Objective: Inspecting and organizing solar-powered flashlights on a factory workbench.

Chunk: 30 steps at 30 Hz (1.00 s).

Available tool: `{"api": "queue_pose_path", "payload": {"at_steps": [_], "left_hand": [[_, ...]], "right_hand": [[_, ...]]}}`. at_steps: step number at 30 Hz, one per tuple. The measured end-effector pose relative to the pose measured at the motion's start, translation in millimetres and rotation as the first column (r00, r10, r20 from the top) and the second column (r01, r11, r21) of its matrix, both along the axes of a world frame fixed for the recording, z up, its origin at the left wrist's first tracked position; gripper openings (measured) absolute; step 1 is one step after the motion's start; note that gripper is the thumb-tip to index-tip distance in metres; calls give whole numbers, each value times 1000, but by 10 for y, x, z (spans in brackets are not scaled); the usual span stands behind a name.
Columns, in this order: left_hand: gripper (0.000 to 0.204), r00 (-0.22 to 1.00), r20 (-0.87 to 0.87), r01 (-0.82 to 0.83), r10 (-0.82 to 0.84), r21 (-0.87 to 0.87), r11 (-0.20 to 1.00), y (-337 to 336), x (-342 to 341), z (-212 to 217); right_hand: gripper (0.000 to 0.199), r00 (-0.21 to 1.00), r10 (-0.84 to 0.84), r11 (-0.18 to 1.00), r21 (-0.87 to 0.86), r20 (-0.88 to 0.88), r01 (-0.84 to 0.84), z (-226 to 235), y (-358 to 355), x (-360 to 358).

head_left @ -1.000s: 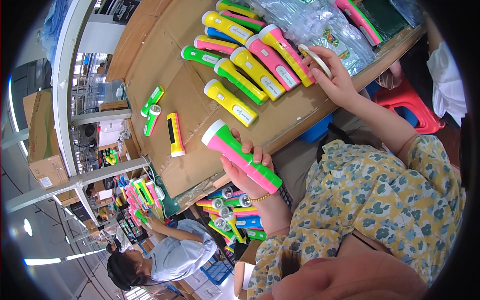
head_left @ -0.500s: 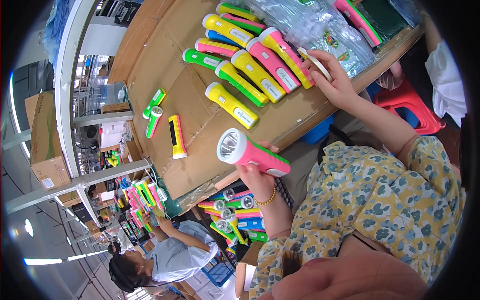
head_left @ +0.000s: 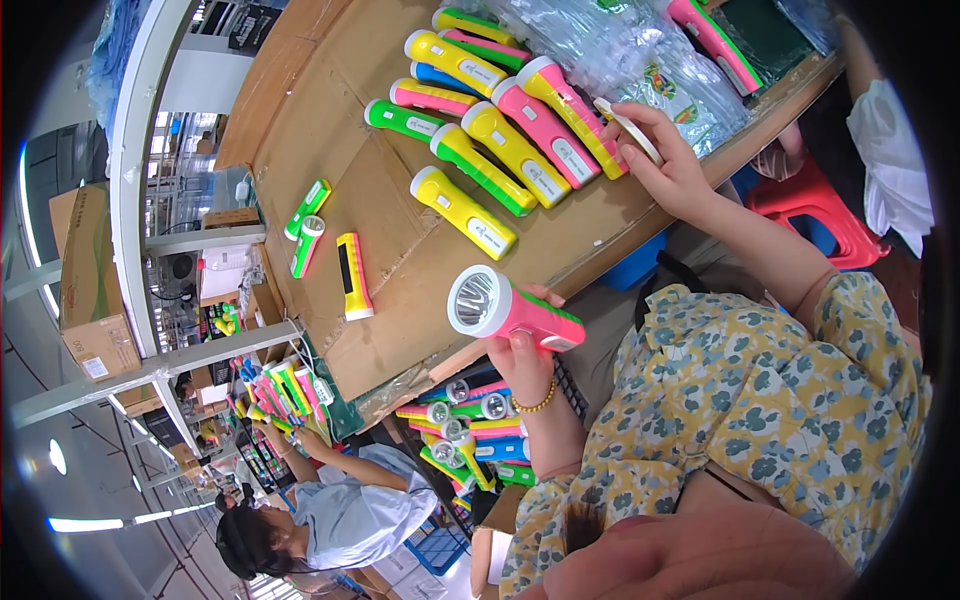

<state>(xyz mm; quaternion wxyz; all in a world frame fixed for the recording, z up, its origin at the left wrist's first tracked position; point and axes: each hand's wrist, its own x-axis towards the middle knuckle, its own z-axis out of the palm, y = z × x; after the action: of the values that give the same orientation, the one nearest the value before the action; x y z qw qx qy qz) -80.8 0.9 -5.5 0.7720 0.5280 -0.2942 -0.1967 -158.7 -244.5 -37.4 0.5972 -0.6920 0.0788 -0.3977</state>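
One pink flashlight [head_left: 548, 318] with a white head sits gripped in the left hand [head_left: 527, 368], raised at the near edge of the brown counter [head_left: 400, 245], lens outward. The right hand [head_left: 668, 165] pinches a thin white piece [head_left: 634, 132] beside a yellow-and-pink flashlight [head_left: 565, 100]. That one lies in a cluster with a yellow flashlight [head_left: 463, 213], crowding the counter beyond the hands. Clear plastic bags [head_left: 600, 50] take up its right side; below the left edge lies a flashlight heap [head_left: 500, 447].
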Motion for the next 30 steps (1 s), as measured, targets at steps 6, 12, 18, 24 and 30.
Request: {"api": "queue_pose_path", "payload": {"at_steps": [6,12,18,24,30], "left_hand": [[60,998,60,-26,23,49,998,-28,-21,-9],[60,997,70,-36,33,41,999,-21,-23,-34],[64,991,120,-57,53,27,998,-18,-20,-82],[68,992,77,-97,96,0,995,-15,-43,-108],[74,995,37,-96,97,-15,995,2,-41,-107]], "right_hand": [[40,1000,2,1000,1,-9,-2,6,-1,-1],[40,1000,-13,1000,-18,2,13,-12,-1,13],[39,1000,-22,999,-24,7,22,-12,-3,10],[38,1000,-23,999,-31,-1,23,6,-6,7],[38,1000,-19,1000,-24,5,20,4,0,6]]}}
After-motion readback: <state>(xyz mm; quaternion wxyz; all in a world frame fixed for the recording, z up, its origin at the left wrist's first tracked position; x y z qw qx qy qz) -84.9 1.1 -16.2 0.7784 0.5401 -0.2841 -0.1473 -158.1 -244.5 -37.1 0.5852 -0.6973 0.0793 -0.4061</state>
